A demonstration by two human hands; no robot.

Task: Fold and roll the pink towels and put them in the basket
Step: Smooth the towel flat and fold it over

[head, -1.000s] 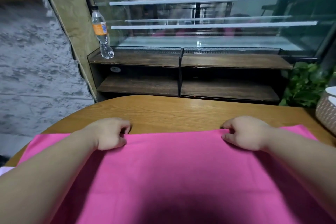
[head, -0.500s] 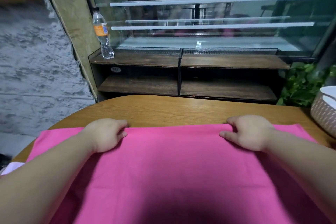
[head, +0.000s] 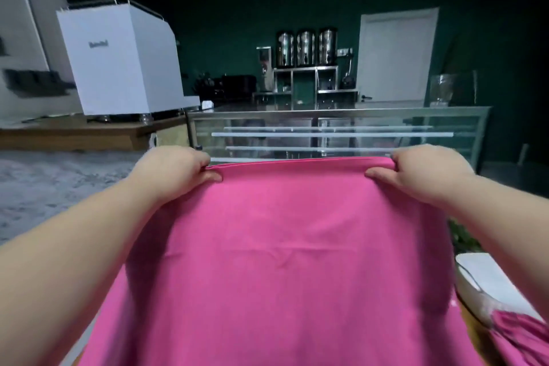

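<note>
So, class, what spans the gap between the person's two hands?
The top edge of the pink towel, pinched by the left hand and right hand; head view.

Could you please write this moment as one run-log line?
left hand: grips towel edge | right hand: grips towel edge | towel: held up, not rolled

White machine point(head: 124, 62), glass display case point(head: 326, 134) — three steel urns point(head: 306, 47) behind.
</note>
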